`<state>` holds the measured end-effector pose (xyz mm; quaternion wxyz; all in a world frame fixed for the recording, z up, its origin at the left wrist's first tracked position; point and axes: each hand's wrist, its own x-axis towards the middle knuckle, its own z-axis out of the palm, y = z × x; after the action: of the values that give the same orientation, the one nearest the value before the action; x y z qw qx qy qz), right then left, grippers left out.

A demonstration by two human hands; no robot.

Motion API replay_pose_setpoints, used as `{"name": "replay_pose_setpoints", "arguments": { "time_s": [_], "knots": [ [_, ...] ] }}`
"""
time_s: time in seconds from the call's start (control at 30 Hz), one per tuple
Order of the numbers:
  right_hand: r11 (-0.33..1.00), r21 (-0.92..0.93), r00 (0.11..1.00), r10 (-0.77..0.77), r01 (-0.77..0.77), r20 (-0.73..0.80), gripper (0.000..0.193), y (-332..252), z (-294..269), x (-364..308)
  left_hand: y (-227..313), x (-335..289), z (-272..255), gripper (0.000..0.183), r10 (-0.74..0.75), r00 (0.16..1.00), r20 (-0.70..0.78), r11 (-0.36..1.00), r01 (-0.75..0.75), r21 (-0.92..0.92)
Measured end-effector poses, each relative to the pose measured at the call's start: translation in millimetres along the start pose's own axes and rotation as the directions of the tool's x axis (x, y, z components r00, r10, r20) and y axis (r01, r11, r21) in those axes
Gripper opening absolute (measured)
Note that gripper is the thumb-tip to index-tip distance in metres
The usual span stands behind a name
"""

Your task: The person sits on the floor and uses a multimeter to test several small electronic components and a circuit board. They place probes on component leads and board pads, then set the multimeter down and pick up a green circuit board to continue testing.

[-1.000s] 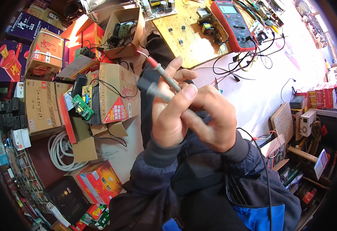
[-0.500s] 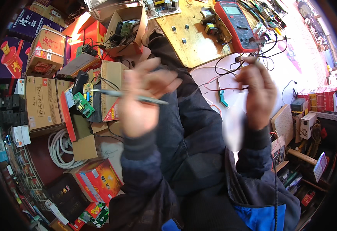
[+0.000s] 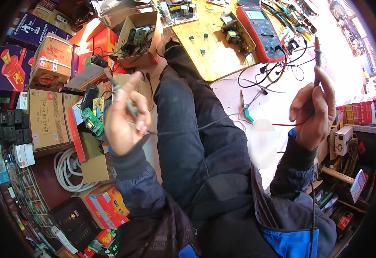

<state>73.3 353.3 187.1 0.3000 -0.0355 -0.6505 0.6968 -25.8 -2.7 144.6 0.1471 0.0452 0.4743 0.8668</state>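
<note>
Overhead, cluttered workbench — left hand pinching black probe, right hand gripping red probe.

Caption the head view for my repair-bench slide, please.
Left hand and right hand each hold a multimeter probe apart above the lap, red multimeter on the board ahead.

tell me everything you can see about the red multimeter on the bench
The multimeter is a red-cased handheld meter with a dark face, a grey screen at its far end and a round dial below it. It lies flat, face up, on a pale wooden board, angled across the board's right edge. Dark and red leads trail from its near end. Neither hand touches it.
</note>
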Motion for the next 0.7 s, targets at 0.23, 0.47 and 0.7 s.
{"name": "replay_pose_setpoints", "arguments": {
  "time_s": [0.23,0.47,0.7],
  "knots": [
    [0.906,0.346,0.915,0.098,-0.245,0.391,0.072,15.0,17.6,7.4,-14.3,9.3,38.2,0.064,-0.143,0.990,-0.009,0.853,0.127,0.506],
    [0.978,0.177,0.976,0.070,-0.107,0.206,0.042,40.0,38.1,5.5,-13.9,23.9,43.1,0.055,0.050,0.997,-0.058,0.840,-0.010,0.542],
    [0.955,0.200,0.975,0.203,-0.217,0.089,0.023,72.2,57.0,16.8,-28.9,31.6,25.0,0.047,0.110,0.993,0.050,0.942,-0.120,0.313]
  ]
}}
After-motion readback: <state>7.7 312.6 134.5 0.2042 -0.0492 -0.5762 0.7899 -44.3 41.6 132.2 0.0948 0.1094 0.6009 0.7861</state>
